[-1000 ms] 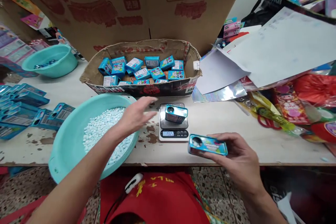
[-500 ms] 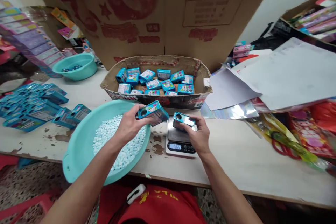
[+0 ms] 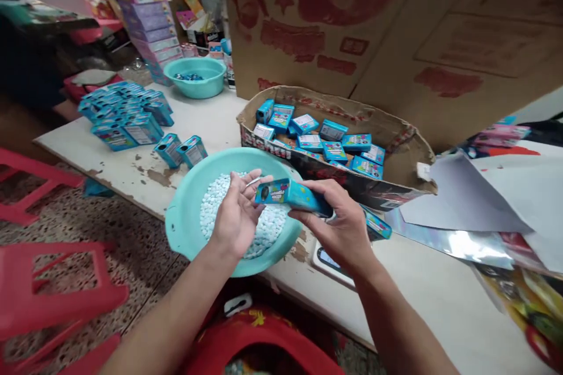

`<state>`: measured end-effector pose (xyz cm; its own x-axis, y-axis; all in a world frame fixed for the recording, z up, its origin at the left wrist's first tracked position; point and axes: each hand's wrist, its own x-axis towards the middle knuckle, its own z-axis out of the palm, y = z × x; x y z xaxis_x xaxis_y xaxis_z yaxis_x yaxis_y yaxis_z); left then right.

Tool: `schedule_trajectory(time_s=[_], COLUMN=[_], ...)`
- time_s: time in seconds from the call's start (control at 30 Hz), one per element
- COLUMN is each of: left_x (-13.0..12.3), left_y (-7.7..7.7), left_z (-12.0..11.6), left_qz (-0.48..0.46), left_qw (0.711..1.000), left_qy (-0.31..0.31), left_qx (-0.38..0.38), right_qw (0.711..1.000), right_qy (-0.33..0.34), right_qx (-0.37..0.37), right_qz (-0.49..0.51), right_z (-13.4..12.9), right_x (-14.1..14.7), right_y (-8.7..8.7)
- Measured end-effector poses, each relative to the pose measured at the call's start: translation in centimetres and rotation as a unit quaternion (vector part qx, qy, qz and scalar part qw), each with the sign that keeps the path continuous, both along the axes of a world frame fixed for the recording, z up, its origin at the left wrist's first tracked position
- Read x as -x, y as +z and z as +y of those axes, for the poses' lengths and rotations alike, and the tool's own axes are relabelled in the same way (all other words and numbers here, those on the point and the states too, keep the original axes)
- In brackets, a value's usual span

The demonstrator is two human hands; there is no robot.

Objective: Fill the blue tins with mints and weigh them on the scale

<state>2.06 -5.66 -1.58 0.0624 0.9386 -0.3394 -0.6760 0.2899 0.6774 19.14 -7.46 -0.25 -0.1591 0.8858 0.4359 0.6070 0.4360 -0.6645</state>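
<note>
While left grip point(image 3: 237, 214) loose and palm-up, right grip point(image 3: 343, 222) snug around blue box point(image 3: 297, 194).

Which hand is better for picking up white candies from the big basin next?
Probably the left hand: it's open above the teal basin, close to the white candies. The right hand is busy gripping a blue Caramelo Macizo box.

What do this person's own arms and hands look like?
The left hand and right hand wear no gloves. No sleeve or watch shows on either forearm. Below, a red garment bears yellow markings.
</note>
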Motion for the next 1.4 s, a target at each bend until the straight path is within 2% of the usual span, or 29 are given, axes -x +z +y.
schedule_trajectory(time_s=[0.1,0.2,0.3,0.47,0.53,0.6,0.67,0.73,0.77,0.83,0.97,1.13,1.2,1.3,1.33,1.4], left_x=[1.4,2.2,2.4,1.7,1.8,2.5,3.7,5.0,5.4,5.8,4.8,4.5,5.4,6.8,7.0,6.9], left_y=[-0.6,-1.3,-1.8,-2.5,-3.0,-3.6,-3.9,-3.7,-3.4,-2.5,-1.1,-2.5,-3.0,-2.7,-2.3,-1.0], left_z=[1.2,1.6,1.5,1.3,1.2,1.1,1.1,1.4,1.5,2.0,2.9,4.2,4.4,4.2,4.0,3.5], left_qz=[-0.045,-0.068,-0.085,-0.072,-0.045,0.041,0.190,0.327,0.368,0.389,0.386,0.403,0.463,0.588,0.597,0.550], left_qw=[0.995,0.991,0.991,0.993,0.997,0.999,0.981,0.940,0.922,0.907,0.907,0.893,0.865,0.786,0.775,0.792], left_qy=[0.053,0.068,0.066,0.075,0.056,0.017,-0.010,-0.024,-0.032,-0.056,-0.081,-0.132,-0.116,-0.052,-0.053,-0.100], left_qx=[0.071,0.093,0.079,0.059,0.021,-0.009,-0.040,-0.089,-0.115,-0.152,-0.149,-0.150,-0.153,-0.183,-0.201,-0.246], right_qw=[0.998,0.999,1.000,0.997,0.993,0.984,0.968,0.956,0.954,0.957,0.964,0.972,0.973,0.966,0.961,0.950], right_qy=[0.008,0.015,0.003,-0.007,-0.022,-0.035,-0.045,-0.057,-0.064,-0.071,-0.060,-0.034,-0.037,-0.073,-0.080,-0.054], right_qx=[-0.006,0.008,0.004,0.065,0.084,0.113,0.148,0.166,0.166,0.156,0.142,0.139,0.143,0.152,0.157,0.177], right_qz=[-0.059,-0.043,-0.019,0.034,0.079,0.135,0.196,0.234,0.241,0.234,0.216,0.185,0.179,0.198,0.211,0.250], right_z=[1.5,1.9,1.8,1.9,1.9,1.8,1.9,2.1,2.2,2.5,2.7,2.3,2.4,2.6,2.6,2.8], right_x=[1.6,2.5,2.7,2.7,2.4,2.0,1.6,1.3,1.3,1.5,2.3,2.6,2.5,2.5,2.6,3.1], right_y=[-0.8,-1.6,-2.3,-3.5,-3.8,-4.0,-4.2,-4.4,-4.4,-4.4,-4.2,-4.3,-4.5,-5.0,-5.1,-5.2])
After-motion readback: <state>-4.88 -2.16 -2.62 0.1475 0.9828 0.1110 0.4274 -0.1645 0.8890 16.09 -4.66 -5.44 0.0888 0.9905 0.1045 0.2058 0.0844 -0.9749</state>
